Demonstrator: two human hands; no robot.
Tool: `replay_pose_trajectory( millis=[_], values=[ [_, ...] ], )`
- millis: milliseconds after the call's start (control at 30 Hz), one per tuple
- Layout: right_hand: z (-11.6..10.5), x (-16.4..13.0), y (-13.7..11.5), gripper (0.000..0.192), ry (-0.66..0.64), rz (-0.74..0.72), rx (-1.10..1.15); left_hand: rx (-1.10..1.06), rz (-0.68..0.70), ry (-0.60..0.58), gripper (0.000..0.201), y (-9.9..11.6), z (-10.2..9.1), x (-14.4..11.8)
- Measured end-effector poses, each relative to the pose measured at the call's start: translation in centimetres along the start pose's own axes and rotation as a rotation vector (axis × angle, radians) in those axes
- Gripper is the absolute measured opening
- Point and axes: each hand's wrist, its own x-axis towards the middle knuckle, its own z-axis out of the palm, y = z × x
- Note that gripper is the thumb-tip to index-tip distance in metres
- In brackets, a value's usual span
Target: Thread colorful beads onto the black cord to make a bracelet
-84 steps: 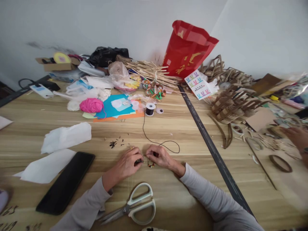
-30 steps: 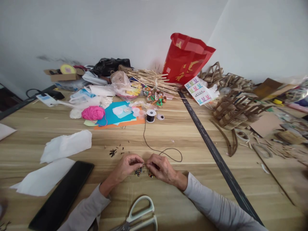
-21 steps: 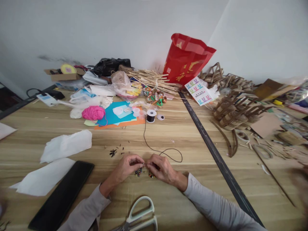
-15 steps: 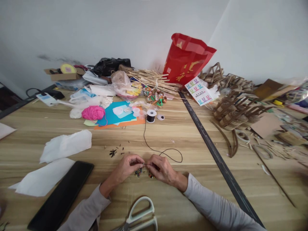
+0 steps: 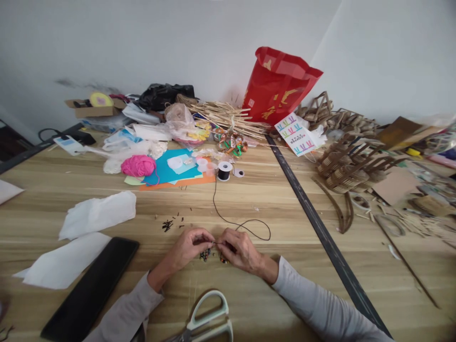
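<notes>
On the wooden table (image 5: pixel 270 199), at lower centre of the frame, the left hand (image 5: pixel 187 248) and right hand (image 5: pixel 239 249) met, fingertips pinched narrow on a black cord (image 5: pixel 228 222) strung with small beads (image 5: pixel 205 256).

Head view, sole camera: you look forward and down across the bench (image 5: pixel 285 199), near edge close, far wall beyond.

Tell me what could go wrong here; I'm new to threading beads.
Both hands, left and right, pinch a thin black cord over small coloured beads. If either grip slips, beads may scatter. A tug might topple the black cord spool. A sleeve could snag the white-handled scissors.
</notes>
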Motion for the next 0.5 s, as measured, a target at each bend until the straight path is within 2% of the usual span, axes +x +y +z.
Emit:
replay_pose_trajectory(
  millis=[500],
  values=[
    [-0.02, -0.02, 0.02, 0.009, -0.021, -0.017, -0.009, 0.016, 0.021, -0.010, 0.010, 0.07, 0.07, 0.07]
  ],
)
